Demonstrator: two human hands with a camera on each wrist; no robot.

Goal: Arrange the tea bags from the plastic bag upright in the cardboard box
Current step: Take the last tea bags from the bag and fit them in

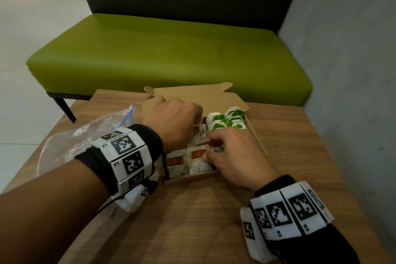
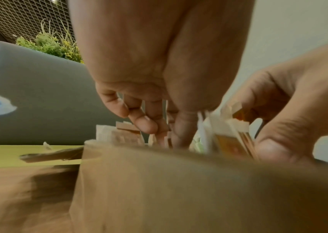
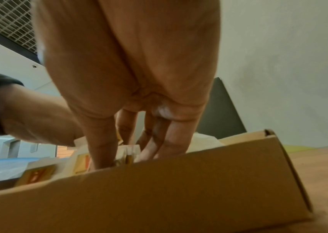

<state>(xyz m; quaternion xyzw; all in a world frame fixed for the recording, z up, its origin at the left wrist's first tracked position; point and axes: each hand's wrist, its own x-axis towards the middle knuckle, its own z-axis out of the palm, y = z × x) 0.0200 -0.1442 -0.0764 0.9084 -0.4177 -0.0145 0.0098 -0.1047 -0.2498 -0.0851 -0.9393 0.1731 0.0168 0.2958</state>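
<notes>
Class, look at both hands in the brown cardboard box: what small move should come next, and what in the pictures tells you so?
Probably tip the orange-labelled tea bags upright with the right hand while the left hand steadies the row. Both hands reach into the brown cardboard box; the green-labelled tea bags at the far end stand in rows, while some orange-labelled ones near the front lean or lie flat.

- Left wrist (image 1: 126, 156): black band, white blocks with black square codes, a thin black cable.
- Right wrist (image 1: 287, 210): black sleeve, same white coded blocks.
</notes>
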